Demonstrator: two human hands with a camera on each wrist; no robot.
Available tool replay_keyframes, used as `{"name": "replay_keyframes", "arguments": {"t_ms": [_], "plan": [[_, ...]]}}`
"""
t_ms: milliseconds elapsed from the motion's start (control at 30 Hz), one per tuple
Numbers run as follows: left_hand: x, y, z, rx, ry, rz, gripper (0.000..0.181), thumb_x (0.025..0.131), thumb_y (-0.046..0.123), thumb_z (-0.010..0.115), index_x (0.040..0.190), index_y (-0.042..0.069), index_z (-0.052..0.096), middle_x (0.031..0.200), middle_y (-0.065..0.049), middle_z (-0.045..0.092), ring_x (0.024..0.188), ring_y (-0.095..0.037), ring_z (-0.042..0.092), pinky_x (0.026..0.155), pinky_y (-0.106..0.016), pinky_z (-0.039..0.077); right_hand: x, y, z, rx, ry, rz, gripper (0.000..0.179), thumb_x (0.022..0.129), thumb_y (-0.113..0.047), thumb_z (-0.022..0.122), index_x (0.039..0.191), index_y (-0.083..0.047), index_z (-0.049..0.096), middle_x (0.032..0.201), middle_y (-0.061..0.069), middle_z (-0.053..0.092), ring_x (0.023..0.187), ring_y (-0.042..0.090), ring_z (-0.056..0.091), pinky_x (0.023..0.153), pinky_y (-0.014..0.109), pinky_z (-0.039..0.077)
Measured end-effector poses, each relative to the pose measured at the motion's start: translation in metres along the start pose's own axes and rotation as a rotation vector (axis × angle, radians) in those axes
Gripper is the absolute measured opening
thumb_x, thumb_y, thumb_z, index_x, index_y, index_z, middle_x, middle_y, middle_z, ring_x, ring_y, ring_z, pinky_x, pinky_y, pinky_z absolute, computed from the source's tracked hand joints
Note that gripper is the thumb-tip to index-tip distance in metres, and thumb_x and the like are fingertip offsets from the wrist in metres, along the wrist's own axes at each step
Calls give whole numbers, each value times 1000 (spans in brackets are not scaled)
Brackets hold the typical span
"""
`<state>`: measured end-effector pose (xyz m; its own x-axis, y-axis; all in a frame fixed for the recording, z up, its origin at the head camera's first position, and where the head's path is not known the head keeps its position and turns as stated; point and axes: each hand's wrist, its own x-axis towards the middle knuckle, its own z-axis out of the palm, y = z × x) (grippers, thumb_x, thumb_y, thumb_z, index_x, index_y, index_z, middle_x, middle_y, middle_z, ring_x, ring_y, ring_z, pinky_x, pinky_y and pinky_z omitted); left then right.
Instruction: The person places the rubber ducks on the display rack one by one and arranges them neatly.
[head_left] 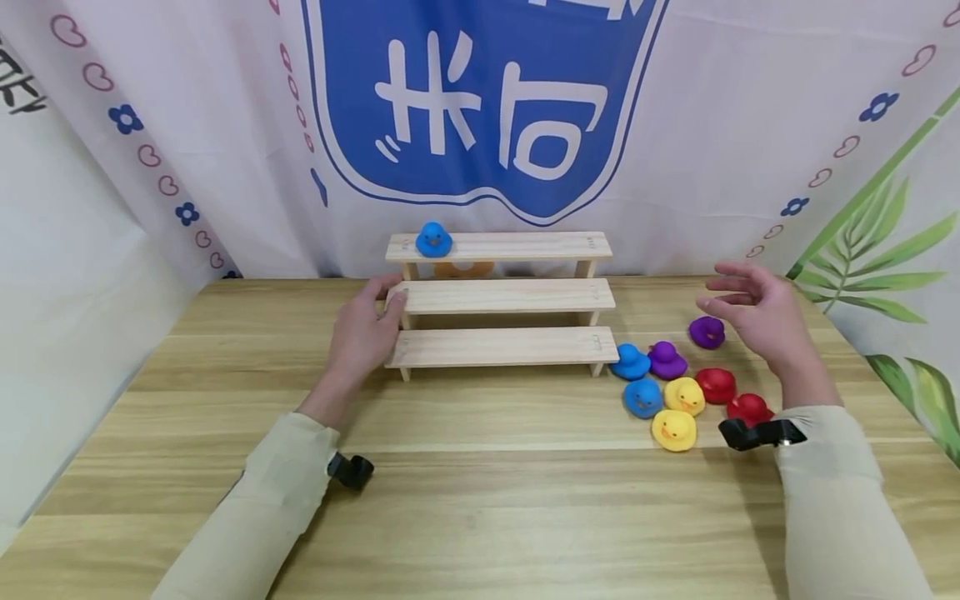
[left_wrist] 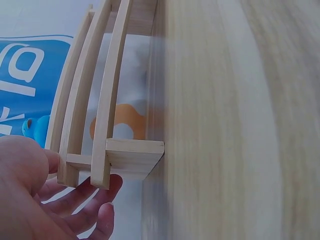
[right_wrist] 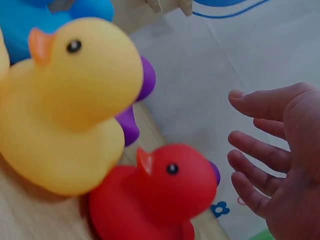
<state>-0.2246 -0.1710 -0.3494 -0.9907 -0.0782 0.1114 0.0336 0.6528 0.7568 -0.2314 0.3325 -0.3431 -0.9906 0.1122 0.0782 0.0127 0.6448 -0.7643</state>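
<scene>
Head view, near to far: two yellow ducks lead a cluster on the surface, between the wooden stand and the surface's right edge. Blue ducks to their left, red ducks to their right. One purple duck sits behind the yellows; a second purple duck lies farther back, toward the far right corner. Right hand is just beside that one, fingers open, loosely bent; contact unclear. Left hand grips the left end of the stand's middle shelf, fingers curled round it. Stand is near the far edge; top shelf carries a lone blue duck, upright, near its left end. Printed curtain behind.
</scene>
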Motion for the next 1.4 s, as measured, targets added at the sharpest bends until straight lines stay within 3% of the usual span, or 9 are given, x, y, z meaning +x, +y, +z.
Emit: {"name": "replay_keyframes", "arguments": {"t_ms": [100, 200, 300, 367, 433, 900, 1133, 1400], "plan": [[0, -1, 0, -2, -3, -2, 48, 113, 36, 46, 158, 18, 50, 152, -18, 58, 58, -17, 52, 74, -38, 48, 1, 7, -2, -13, -49, 28, 78, 102, -46, 69, 164, -13, 37, 156, 20, 54, 136, 37, 55, 83, 11, 46], [-1, -1, -1, 0, -5, -1, 48, 113, 36, 46, 158, 17, 50, 152, -19, 58, 58, -16, 51, 73, -36, 47, 1, 12, -2, -31, -89, 50, 77, 103, -44, 69, 163, -8, 37, 157, 24, 52, 140, 45, 53, 88, 20, 51], [-1, 0, -1, -2, -8, 2, 49, 114, 37, 45, 158, 17, 49, 152, -19, 57, 57, -16, 51, 70, -37, 47, 1, 16, -1, -39, -123, 60, 74, 104, -39, 68, 162, -4, 39, 157, 28, 51, 141, 48, 52, 103, 41, 56], [-1, 0, -1, -2, -9, 2, 49, 114, 37, 45, 158, 17, 49, 152, -19, 57, 56, -15, 50, 68, -37, 47, 2, 19, -1, -34, -144, 69, 74, 104, -39, 68, 161, -3, 38, 157, 29, 49, 143, 50, 49, 111, 59, 49], [-1, 0, -1, -2, -10, 1, 49, 114, 37, 45, 158, 17, 49, 152, -19, 57, 55, -15, 49, 65, -36, 48, 2, 21, 0, -30, -165, 81, 74, 105, -38, 68, 161, -2, 38, 158, 30, 49, 144, 51, 48, 115, 67, 42], [0, -1, 0, -8, -8, -3, 49, 113, 37, 46, 158, 17, 50, 152, -19, 57, 53, -14, 49, 57, -32, 46, 2, 30, 2, -66, -207, 123, 76, 101, -43, 72, 158, -1, 43, 156, 31, 47, 143, 52, 44, 112, 60, 44], [-1, 0, 0, -11, -13, -5, 49, 114, 37, 46, 158, 17, 49, 152, -19, 56, 51, -13, 46, 54, -31, 45, 3, 34, 0, -99, -253, 114, 72, 100, -38, 75, 154, -1, 47, 152, 30, 49, 137, 48, 47, 104, 44, 46], [0, 1, 1, -1, -3, -1, 48, 114, 35, 46, 158, 17, 50, 151, -20, 57, 53, -13, 46, 56, -32, 44, 3, 37, -1, -111, -290, 104, 68, 98, -27, 77, 155, -5, 48, 154, 31, 47, 139, 50, 45, 114, 63, 39]]}}
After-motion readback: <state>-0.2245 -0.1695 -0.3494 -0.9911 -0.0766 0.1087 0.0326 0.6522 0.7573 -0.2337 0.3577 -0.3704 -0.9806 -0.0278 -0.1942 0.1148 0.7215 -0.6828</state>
